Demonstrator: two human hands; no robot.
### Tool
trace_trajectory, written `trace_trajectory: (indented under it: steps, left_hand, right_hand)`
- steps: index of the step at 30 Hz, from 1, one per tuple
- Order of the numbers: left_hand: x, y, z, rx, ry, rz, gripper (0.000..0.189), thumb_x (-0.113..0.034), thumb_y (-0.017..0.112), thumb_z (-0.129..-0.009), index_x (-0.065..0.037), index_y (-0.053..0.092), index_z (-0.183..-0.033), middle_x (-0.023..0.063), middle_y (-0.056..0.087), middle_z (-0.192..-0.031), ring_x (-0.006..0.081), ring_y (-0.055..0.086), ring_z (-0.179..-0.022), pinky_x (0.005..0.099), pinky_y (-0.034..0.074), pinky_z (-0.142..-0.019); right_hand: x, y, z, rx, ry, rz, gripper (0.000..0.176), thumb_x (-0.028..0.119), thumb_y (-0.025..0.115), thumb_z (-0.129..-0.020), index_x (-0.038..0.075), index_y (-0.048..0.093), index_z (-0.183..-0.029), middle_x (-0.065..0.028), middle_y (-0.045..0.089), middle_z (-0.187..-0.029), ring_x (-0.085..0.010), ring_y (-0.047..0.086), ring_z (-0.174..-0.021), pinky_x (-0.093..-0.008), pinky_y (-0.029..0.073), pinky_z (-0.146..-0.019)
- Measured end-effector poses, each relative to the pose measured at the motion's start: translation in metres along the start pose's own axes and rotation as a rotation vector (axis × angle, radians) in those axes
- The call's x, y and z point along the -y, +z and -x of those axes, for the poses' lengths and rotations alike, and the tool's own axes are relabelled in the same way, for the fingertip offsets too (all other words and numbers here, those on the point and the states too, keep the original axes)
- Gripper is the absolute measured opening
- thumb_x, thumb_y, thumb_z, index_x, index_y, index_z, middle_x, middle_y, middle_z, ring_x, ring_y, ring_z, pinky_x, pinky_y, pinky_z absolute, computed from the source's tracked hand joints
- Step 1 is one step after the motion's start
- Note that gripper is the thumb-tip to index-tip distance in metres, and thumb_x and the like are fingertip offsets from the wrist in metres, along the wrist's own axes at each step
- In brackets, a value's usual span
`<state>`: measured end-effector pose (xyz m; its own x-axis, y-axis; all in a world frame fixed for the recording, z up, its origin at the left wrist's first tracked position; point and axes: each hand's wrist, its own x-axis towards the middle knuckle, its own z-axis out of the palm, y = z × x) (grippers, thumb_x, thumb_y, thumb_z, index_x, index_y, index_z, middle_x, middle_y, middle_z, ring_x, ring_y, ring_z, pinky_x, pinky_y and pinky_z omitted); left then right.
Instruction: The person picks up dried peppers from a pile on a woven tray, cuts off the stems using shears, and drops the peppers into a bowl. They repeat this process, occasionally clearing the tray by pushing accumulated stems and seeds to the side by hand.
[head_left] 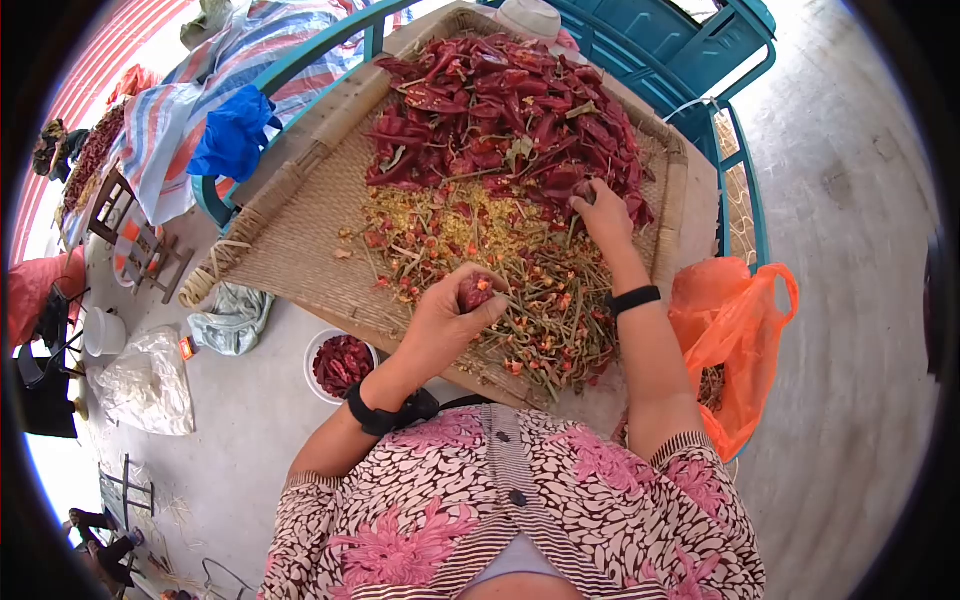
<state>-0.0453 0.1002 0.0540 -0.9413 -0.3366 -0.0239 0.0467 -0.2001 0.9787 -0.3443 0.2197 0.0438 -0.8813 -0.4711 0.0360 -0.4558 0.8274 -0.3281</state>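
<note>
My left hand [450,315] is closed around a dried red chili pepper [475,291], held above the near part of a woven tray [310,215]. At the lower right edge of a large heap of dried red chili peppers [480,100], my right hand [607,220] pinches a dark red pepper [584,192] between thumb and fingers. Between and below the hands lie cut stems and pepper caps [560,310]. Yellow seeds [460,210] are scattered along the front of the heap.
A white bowl of red pepper pieces [343,364] stands on the floor left of the tray. An orange plastic bag [740,340] hangs at the right. Teal metal rails [290,75] surround the tray, with a blue bag [235,135] on the left one.
</note>
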Motion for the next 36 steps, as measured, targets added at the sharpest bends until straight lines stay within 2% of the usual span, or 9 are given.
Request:
trace_trajectory:
  steps: [8, 17, 20, 26, 27, 28, 31, 32, 36]
  left_hand:
    - [0.006, -0.001, -0.004, 0.014, -0.022, 0.006, 0.021, -0.020, 0.067, -0.090, -0.006, 0.059, -0.103, -0.0039, 0.055, -0.087, 0.0042, 0.048, -0.077, 0.0213, 0.042, -0.068]
    - [0.002, 0.003, -0.005, 0.041, -0.038, 0.020, 0.022, -0.020, 0.067, -0.090, -0.005, 0.059, -0.103, -0.0027, 0.056, -0.091, 0.0053, 0.049, -0.081, 0.0227, 0.043, -0.072]
    - [0.004, 0.002, -0.010, -0.013, 0.022, -0.009, 0.023, -0.018, 0.066, -0.090, -0.004, 0.059, -0.107, -0.0018, 0.057, -0.093, 0.0060, 0.050, -0.084, 0.0228, 0.044, -0.075]
    - [-0.005, 0.008, -0.024, -0.135, 0.105, 0.014, 0.032, -0.013, 0.063, -0.092, -0.003, 0.057, -0.121, -0.0002, 0.060, -0.103, 0.0059, 0.052, -0.088, 0.0221, 0.044, -0.080]
    - [-0.007, 0.009, -0.025, -0.155, 0.116, 0.008, 0.033, -0.013, 0.062, -0.092, -0.003, 0.056, -0.123, -0.0003, 0.061, -0.104, 0.0058, 0.052, -0.089, 0.0222, 0.044, -0.080]
    - [-0.004, 0.008, -0.028, -0.150, 0.172, -0.024, 0.040, -0.006, 0.063, -0.090, -0.004, 0.053, -0.129, 0.0032, 0.057, -0.118, 0.0076, 0.054, -0.093, 0.0240, 0.046, -0.084]
    - [-0.005, 0.008, -0.034, -0.192, 0.535, -0.378, 0.048, 0.001, 0.063, -0.086, -0.006, 0.050, -0.132, 0.0069, 0.049, -0.133, 0.0117, 0.055, -0.101, 0.0268, 0.047, -0.087]
    - [-0.003, 0.007, -0.033, -0.134, 0.513, -0.354, 0.056, 0.007, 0.062, -0.083, -0.007, 0.049, -0.135, 0.0093, 0.041, -0.141, 0.0156, 0.055, -0.108, 0.0288, 0.047, -0.090]
    - [-0.002, 0.013, -0.026, -0.125, 0.346, 0.064, 0.048, -0.003, 0.060, -0.090, -0.005, 0.047, -0.136, 0.0078, 0.044, -0.139, 0.0146, 0.054, -0.109, 0.0293, 0.047, -0.090]
  right_hand:
    - [0.003, -0.003, 0.011, -0.129, 0.064, 0.112, 0.028, 0.027, 0.065, -0.084, 0.015, 0.057, -0.108, -0.0108, 0.068, -0.094, -0.0342, 0.064, -0.092, -0.0483, 0.047, -0.074]
    - [0.007, -0.009, 0.025, -0.017, -0.079, 0.131, 0.029, 0.025, 0.067, -0.082, 0.018, 0.060, -0.110, -0.0111, 0.068, -0.092, -0.0335, 0.064, -0.093, -0.0475, 0.047, -0.074]
    - [0.012, -0.016, 0.036, -0.116, -0.138, -0.165, 0.029, 0.028, 0.070, -0.082, 0.007, 0.061, -0.101, -0.0087, 0.068, -0.088, -0.0279, 0.066, -0.084, -0.0413, 0.048, -0.071]
    - [0.064, -0.050, 0.094, 0.279, 0.053, -1.043, 0.028, 0.031, 0.069, -0.088, 0.004, 0.061, -0.090, 0.0000, 0.057, -0.070, -0.0048, 0.045, -0.048, -0.0205, 0.034, -0.043]
    - [0.068, -0.049, 0.101, 0.338, 0.083, -1.140, 0.026, 0.030, 0.068, -0.088, 0.006, 0.060, -0.089, 0.0005, 0.057, -0.069, -0.0041, 0.043, -0.046, -0.0200, 0.032, -0.041]
    - [0.070, -0.047, 0.107, 0.396, 0.114, -1.237, 0.023, 0.030, 0.068, -0.088, 0.008, 0.060, -0.088, 0.0010, 0.056, -0.067, -0.0034, 0.041, -0.044, -0.0196, 0.029, -0.040]
    - [0.076, -0.046, 0.121, 0.537, 0.193, -1.404, 0.021, 0.028, 0.065, -0.090, 0.011, 0.058, -0.082, 0.0015, 0.056, -0.066, -0.0035, 0.039, -0.041, -0.0196, 0.027, -0.039]
    - [0.078, -0.046, 0.126, 0.566, 0.210, -1.432, 0.021, 0.028, 0.064, -0.091, 0.011, 0.057, -0.082, 0.0014, 0.056, -0.066, -0.0036, 0.039, -0.041, -0.0197, 0.027, -0.039]
    - [0.082, -0.044, 0.138, 0.583, 0.209, -1.487, 0.019, 0.023, 0.060, -0.094, 0.009, 0.058, -0.081, 0.0011, 0.057, -0.070, -0.0037, 0.041, -0.045, -0.0196, 0.030, -0.042]
